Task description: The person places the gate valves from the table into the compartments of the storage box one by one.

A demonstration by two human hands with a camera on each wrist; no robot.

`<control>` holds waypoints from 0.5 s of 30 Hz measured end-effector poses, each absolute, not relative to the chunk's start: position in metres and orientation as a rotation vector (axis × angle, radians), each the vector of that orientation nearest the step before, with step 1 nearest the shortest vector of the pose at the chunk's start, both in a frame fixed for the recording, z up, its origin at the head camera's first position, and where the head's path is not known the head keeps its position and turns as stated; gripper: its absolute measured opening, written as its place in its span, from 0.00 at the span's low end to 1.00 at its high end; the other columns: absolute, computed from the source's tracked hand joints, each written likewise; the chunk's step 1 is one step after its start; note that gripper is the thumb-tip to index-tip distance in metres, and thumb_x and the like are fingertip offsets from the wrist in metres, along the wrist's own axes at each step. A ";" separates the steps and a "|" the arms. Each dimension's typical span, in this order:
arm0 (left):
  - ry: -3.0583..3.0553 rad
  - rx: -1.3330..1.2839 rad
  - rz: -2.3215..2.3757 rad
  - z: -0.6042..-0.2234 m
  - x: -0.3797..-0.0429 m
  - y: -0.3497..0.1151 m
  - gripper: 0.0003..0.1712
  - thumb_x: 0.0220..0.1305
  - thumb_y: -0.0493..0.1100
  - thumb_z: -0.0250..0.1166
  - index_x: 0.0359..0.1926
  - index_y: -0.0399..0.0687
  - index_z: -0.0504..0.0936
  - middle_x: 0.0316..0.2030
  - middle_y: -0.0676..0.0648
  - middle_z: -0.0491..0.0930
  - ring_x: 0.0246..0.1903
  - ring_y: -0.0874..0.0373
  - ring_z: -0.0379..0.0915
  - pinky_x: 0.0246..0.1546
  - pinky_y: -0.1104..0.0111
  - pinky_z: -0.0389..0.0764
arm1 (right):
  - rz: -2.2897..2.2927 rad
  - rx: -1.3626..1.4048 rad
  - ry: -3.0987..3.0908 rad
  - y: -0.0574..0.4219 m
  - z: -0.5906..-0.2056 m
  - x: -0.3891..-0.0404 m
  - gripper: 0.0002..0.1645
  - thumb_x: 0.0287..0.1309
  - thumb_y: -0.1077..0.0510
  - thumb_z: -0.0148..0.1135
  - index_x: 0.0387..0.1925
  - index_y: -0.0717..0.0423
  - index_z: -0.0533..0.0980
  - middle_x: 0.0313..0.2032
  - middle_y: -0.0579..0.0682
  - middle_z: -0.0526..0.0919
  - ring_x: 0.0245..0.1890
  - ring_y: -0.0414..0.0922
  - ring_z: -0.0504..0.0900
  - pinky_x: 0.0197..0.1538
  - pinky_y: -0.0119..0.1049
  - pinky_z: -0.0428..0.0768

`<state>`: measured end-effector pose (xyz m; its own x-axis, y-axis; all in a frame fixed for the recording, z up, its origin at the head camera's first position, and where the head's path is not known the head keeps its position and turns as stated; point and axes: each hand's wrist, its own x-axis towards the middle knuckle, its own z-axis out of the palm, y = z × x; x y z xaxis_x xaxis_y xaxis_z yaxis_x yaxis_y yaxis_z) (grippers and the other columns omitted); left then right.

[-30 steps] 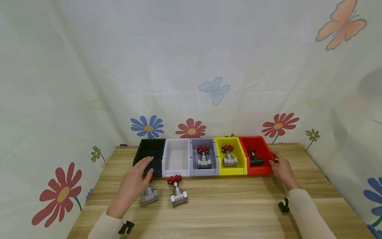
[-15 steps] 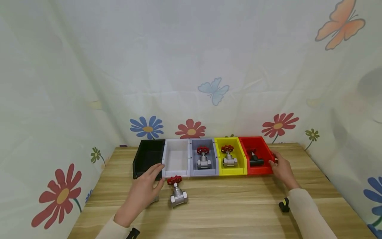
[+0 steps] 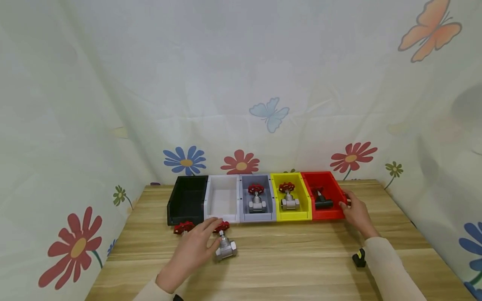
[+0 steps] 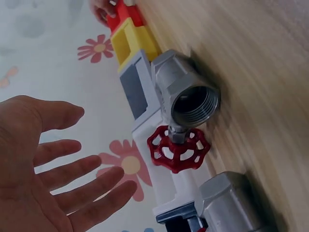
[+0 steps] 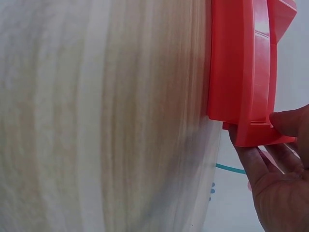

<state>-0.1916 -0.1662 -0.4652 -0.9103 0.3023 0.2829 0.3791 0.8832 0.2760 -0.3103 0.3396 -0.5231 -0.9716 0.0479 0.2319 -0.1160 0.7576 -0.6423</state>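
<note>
My left hand point(image 3: 192, 246) hovers with loosely spread fingers above the table, its fingertips beside the red handwheel of a steel gate valve point(image 3: 226, 249). In the left wrist view, that hand stands apart from the valve's threaded body point(image 4: 181, 92) and holds nothing. Partly hidden behind the hand lies a second gate valve point(image 3: 183, 228), in front of the black bin. On the far right, my right hand point(image 3: 357, 214) grips the side of the red bin point(image 3: 327, 215). Its thumb and fingers pinch the red bin's corner point(image 5: 258, 133) in the right wrist view.
Black point(image 3: 187, 220), white point(image 3: 222, 218), grey point(image 3: 257, 217) and yellow point(image 3: 294, 216) bins stand in a row with the red one. Grey and yellow each contain a gate valve. A black T-shaped piece point(image 3: 323, 203) lies in the red bin. A flowered curtain point(image 3: 211, 138) hangs behind the wooden table point(image 3: 286, 263).
My left hand has moved rightward and towards me, from over the black bin and left valve to beside the right valve. The left valve's handwheel shows again. My right hand stays on the red bin.
</note>
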 end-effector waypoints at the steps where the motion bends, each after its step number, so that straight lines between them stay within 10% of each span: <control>1: -2.813 -0.533 -0.471 -0.467 -0.192 -0.165 0.30 0.59 0.51 0.71 0.62 0.55 0.77 0.57 0.49 0.80 0.53 0.51 0.80 0.48 0.51 0.83 | 1.020 0.053 -2.722 0.339 -0.523 -0.310 0.31 0.67 0.66 0.52 0.69 0.69 0.59 0.60 0.76 0.70 0.55 0.72 0.75 0.54 0.62 0.78; 15: -2.805 -0.654 -0.442 -0.489 -0.190 -0.158 0.30 0.58 0.50 0.70 0.62 0.52 0.78 0.56 0.47 0.82 0.49 0.47 0.82 0.46 0.49 0.82 | 1.016 0.059 -2.720 0.339 -0.525 -0.310 0.32 0.67 0.66 0.52 0.69 0.70 0.58 0.61 0.76 0.69 0.55 0.71 0.75 0.55 0.62 0.77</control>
